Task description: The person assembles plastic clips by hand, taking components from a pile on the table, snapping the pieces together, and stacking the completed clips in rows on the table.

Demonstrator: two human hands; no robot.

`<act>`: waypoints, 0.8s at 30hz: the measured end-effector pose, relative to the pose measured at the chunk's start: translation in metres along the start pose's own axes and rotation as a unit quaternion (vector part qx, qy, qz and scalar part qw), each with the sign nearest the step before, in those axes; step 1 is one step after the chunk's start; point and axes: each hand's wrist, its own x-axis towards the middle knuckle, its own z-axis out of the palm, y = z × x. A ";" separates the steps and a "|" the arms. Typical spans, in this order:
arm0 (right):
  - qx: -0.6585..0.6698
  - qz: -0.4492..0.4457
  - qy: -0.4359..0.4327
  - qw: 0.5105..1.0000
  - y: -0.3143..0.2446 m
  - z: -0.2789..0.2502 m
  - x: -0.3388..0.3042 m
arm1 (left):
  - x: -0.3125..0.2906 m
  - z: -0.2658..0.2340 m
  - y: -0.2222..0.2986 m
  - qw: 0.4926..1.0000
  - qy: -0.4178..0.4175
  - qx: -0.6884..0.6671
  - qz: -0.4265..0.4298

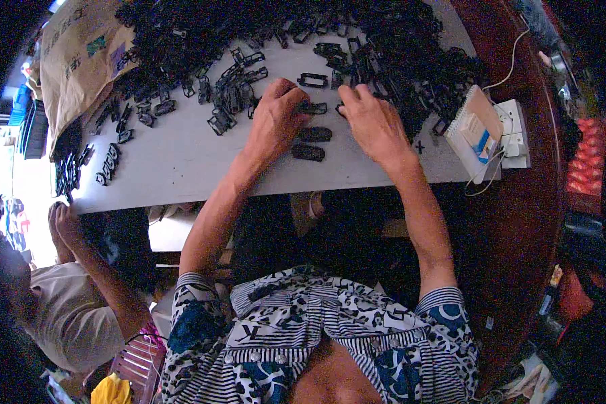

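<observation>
The left hand (279, 114) is curled, its fingers bent inward at the left end of a small black piece (314, 108) on the table (202, 165); whether it grips this piece or only touches it, I cannot tell. The right hand (374, 121) is partly closed with its fingertips bunched, just right of the same piece, and its grip is hidden, so I cannot tell if it has hold of anything. The piece lies in the gap between the two hands. Just beyond it, between the hands, lies an open rectangular black frame (312, 80), and on the near side of the left fingers two rounded black pieces (308, 153) lie one below the other. Farther out past both hands spreads a large heap of black parts (182, 40), with a looser cluster (232, 97) just left of the left hand. Well left of that hand are a short row of small parts (108, 165), a stack of dark pieces (71, 168) and a tan sack (74, 60) at the table's far left. A small dark cross-shaped bit (420, 146) lies near the right wrist; farther right are a spiral notebook (459, 135) and a white power strip (515, 138) with a cable. Well to the left of and nearer than the left hand, a co-worker's hand (64, 225) is raised by the table's edge.
</observation>
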 end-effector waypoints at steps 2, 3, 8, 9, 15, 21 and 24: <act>-0.022 -0.012 0.022 0.999 0.007 -0.010 -0.002 | -0.002 -0.002 -0.001 1.000 0.009 -0.013 0.008; -0.044 -0.022 0.044 0.998 0.014 -0.016 -0.005 | -0.002 -0.003 0.001 0.999 0.017 -0.026 0.018; 0.035 -0.197 0.095 0.975 0.033 -0.022 -0.005 | 0.002 -0.007 0.006 0.999 0.008 -0.019 0.028; 0.029 -0.250 0.102 0.962 0.035 -0.023 -0.006 | 0.003 -0.006 0.008 0.999 0.004 -0.018 0.033; 0.000 -0.312 0.036 0.949 0.030 -0.008 -0.004 | -0.002 -0.004 0.002 0.999 0.018 -0.025 0.013; 0.018 -0.229 0.046 0.972 0.041 0.001 -0.013 | 0.001 -0.006 0.007 0.999 0.007 -0.022 0.027; 0.117 -0.181 0.088 0.973 0.042 0.005 -0.010 | 0.003 -0.009 0.015 0.998 0.040 -0.052 0.023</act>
